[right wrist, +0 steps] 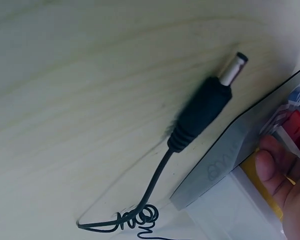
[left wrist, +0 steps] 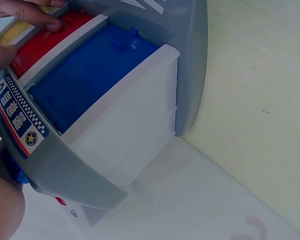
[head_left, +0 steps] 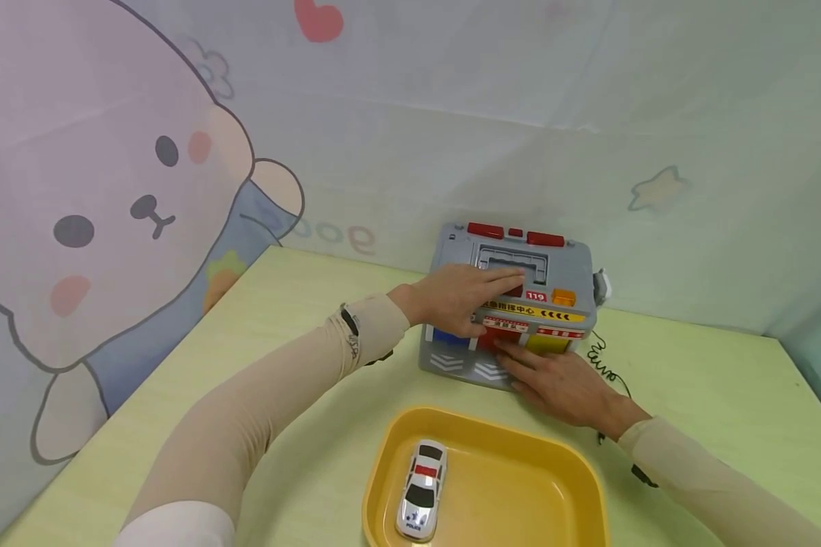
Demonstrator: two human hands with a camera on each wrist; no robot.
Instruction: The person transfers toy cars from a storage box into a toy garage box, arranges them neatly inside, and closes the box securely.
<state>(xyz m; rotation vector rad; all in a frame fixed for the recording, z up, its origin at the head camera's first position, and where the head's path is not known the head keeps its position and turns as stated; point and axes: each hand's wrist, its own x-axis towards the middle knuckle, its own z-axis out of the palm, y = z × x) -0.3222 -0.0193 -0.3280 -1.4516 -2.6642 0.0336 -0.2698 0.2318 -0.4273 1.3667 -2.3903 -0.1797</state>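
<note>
A grey toy emergency garage (head_left: 454, 262) stands against the back wall, with blue, red and yellow doors along its front. My left hand (head_left: 451, 298) rests on its roof, fingers stretched out and the thumb near the front edge above the red door (left wrist: 52, 42). Lower down, my right hand (head_left: 559, 386) reaches to the front with its fingertips at the red door. Beside that, the blue door (left wrist: 92, 75) is down. The yellow door (head_left: 546, 344) is partly covered by the right hand.
Nearer me is a yellow tray (head_left: 479, 417) with a white toy police car (head_left: 422, 486) in it. Right of the garage, a coiled black cord (head_left: 598, 353) lies on the table and ends in a barrel plug (right wrist: 202, 110). A printed cloth (head_left: 417, 137) hangs behind.
</note>
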